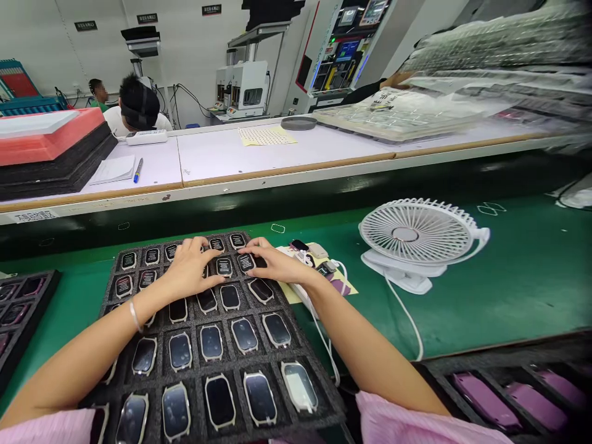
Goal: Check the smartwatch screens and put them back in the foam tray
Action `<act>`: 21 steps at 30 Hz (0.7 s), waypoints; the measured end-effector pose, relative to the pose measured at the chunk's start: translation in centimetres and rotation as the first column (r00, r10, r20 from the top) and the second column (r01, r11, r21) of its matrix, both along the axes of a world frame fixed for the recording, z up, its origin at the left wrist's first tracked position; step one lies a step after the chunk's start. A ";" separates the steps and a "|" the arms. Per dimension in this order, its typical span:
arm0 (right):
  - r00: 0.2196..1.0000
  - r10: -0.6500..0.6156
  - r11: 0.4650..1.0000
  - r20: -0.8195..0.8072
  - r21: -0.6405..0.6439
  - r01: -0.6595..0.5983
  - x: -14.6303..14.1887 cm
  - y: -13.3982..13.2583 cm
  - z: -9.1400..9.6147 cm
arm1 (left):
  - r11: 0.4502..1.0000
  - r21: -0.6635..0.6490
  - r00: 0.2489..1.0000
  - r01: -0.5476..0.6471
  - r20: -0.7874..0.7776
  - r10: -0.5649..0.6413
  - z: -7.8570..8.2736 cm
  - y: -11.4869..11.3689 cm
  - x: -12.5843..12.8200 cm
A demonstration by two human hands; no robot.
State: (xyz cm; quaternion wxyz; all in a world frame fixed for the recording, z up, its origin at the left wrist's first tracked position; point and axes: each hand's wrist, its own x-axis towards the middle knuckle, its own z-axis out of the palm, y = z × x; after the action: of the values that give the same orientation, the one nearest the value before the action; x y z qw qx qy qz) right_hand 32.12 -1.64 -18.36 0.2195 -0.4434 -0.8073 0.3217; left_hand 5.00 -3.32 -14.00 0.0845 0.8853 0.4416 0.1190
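Note:
A black foam tray (pixel 319 385) lies on the green bench in front of me, its pockets filled with several smartwatch bodies (pixel 211 342). My left hand (pixel 189 268) rests palm down on the far rows, fingers curled over a watch near the tray's middle. My right hand (pixel 272 259) lies beside it, fingers stretched across the far right pockets, fingertips touching a watch body (pixel 245 262). Whether either hand pinches a watch is hidden under the fingers.
A white desk fan (pixel 416 237) stands to the right, its cable (pixel 407 314) trailing toward me. Small parts lie on yellow paper (pixel 319 256) by the tray. More foam trays sit at left (pixel 18 308) and lower right (pixel 490 394). A person (pixel 139 108) sits beyond the far white table (pixel 287 154).

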 end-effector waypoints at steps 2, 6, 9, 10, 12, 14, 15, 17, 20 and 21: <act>0.996 -0.018 1.000 0.087 0.005 0.018 -0.1 -0.2 0.5 | 0.998 0.044 0.999 -0.043 0.016 0.043 1.0 -1.1 -3.2; 0.994 -0.032 0.992 0.106 0.125 0.019 -2.6 -1.8 2.4 | 0.949 0.108 0.952 -0.296 0.107 0.285 1.6 -4.3 -11.1; 0.984 0.168 0.974 0.060 0.141 -0.175 -7.1 -3.4 3.8 | 0.873 0.063 0.873 -0.484 0.101 0.477 0.4 -7.2 -15.3; 0.970 0.227 0.963 0.088 0.128 -0.237 -9.0 -4.0 4.2 | 0.856 0.029 0.855 -0.516 0.075 0.513 -0.2 -8.1 -16.1; 0.929 0.323 0.931 0.182 0.116 -0.347 -13.0 -5.1 4.6 | 0.835 -0.041 0.835 -0.548 0.034 0.549 -1.6 -9.5 -16.7; 0.879 0.362 0.903 0.312 0.118 -0.414 -16.8 -5.8 4.6 | 0.824 -0.077 0.825 -0.561 0.029 0.565 -2.8 -10.3 -16.6; 0.859 0.339 0.900 0.384 0.133 -0.415 -18.5 -6.0 4.4 | 0.821 -0.082 0.822 -0.564 0.033 0.568 -3.2 -10.4 -16.4; 0.822 0.252 0.902 0.511 0.183 -0.391 -21.1 -6.1 3.9 | 0.819 -0.088 0.819 -0.567 0.039 0.572 -3.6 -10.4 -16.2; 0.822 0.224 0.901 0.523 0.211 -0.379 -22.9 -5.8 3.2 | 0.816 -0.118 0.820 -0.566 0.023 0.572 -3.6 -10.1 -16.3; 0.853 0.243 0.909 0.463 0.200 -0.367 -22.9 -5.7 3.1 | 0.815 -0.133 0.821 -0.564 0.015 0.571 -3.6 -10.0 -16.5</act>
State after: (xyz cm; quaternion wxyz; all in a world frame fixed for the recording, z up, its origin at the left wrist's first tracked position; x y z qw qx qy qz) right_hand 9.18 -7.36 -15.31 0.0435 -0.3323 -0.9332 0.1298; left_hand -11.48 -13.28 -17.60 0.1111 0.7029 0.6893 0.1356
